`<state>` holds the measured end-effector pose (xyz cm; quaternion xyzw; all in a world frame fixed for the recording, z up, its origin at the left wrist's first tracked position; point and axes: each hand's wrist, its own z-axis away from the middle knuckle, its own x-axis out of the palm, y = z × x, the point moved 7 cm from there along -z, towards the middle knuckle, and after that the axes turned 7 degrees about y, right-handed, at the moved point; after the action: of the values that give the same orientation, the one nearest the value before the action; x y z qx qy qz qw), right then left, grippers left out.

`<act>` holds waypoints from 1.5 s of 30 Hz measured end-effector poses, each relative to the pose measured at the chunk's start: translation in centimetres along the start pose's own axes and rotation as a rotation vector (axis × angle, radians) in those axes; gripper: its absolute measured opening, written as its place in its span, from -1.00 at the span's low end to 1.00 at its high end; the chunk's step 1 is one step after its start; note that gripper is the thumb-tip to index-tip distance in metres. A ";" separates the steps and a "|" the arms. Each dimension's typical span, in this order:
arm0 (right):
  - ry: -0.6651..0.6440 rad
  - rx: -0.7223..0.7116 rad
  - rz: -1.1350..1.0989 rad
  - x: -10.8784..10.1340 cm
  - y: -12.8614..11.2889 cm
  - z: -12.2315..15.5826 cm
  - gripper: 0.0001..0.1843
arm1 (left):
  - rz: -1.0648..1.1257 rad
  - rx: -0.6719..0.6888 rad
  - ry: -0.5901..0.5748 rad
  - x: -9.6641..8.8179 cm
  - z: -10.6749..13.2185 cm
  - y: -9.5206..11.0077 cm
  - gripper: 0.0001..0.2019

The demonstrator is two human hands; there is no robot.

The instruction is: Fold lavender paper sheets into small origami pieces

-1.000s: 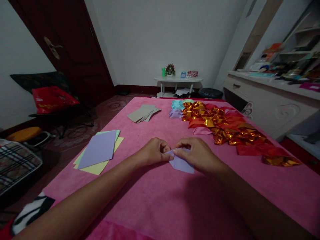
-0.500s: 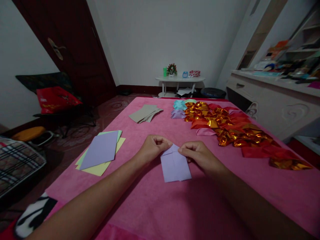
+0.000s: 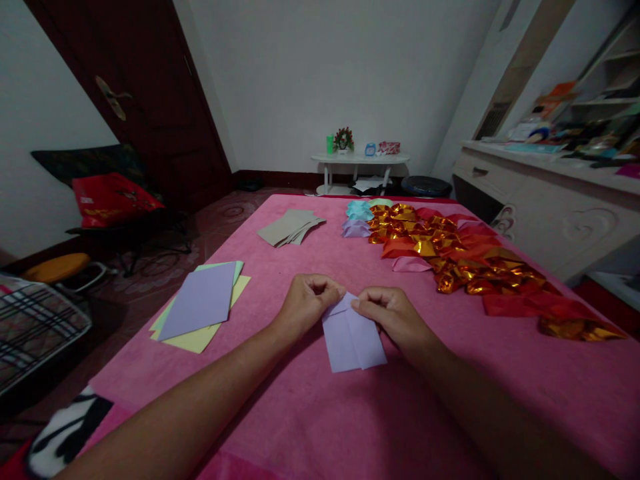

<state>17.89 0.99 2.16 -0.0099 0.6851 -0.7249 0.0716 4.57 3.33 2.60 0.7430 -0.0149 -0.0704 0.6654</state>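
A folded lilac paper [image 3: 353,340] lies at the middle of the pink-covered table [image 3: 280,413], between the person's two hands and well apart from the other papers. Its narrowed end points away from the person, toward the far wall; its broad, straight end faces the person. The long axis runs from far to near, leaning a little so that the near end sits slightly further right. A lengthwise seam follows this axis down to a small step in the near edge, and a fold crosses the paper near the narrow end.

The left hand [image 3: 309,300] pinches the narrow end on its left side between thumb and fingers. The right hand [image 3: 390,312] grips the right edge near the same end, thumb on top, its other fingers partly hidden. Both hands are closed down to a narrow pinch.

Left of the left hand, a flat lilac sheet [image 3: 200,300] rests on green and yellow sheets [image 3: 193,339]. Farther off, grey sheets [image 3: 287,228] lie fanned. On the right, shiny gold folded pieces [image 3: 407,223] stand in rows among red folded pieces [image 3: 520,303], with turquoise folded pieces [image 3: 360,209] at the far left of the group.
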 end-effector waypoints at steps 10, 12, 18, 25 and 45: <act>0.026 0.056 0.017 -0.1 0.3 0.4 -0.70 | 0.169 -0.111 -0.077 1.1 0.5 -0.8 -0.51; 0.023 0.064 0.012 -0.1 0.4 0.4 -0.70 | 0.136 -0.089 -0.099 1.2 0.4 -0.7 -0.52; -0.019 0.059 -0.021 0.4 0.7 0.3 -0.62 | -0.021 0.001 -0.079 0.7 0.0 -0.4 -0.61; 0.011 -0.003 0.050 -0.3 0.5 -0.2 -0.60 | 0.005 -0.051 -0.084 0.8 0.1 -0.5 -0.63; -0.004 -0.790 0.688 0.4 -2.9 1.4 -0.55 | -0.304 -0.052 -0.664 1.0 -4.5 0.2 -0.78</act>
<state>17.36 -0.27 5.06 0.1883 0.8698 -0.3456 0.2977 6.16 7.65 3.19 0.6563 -0.1179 -0.4061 0.6248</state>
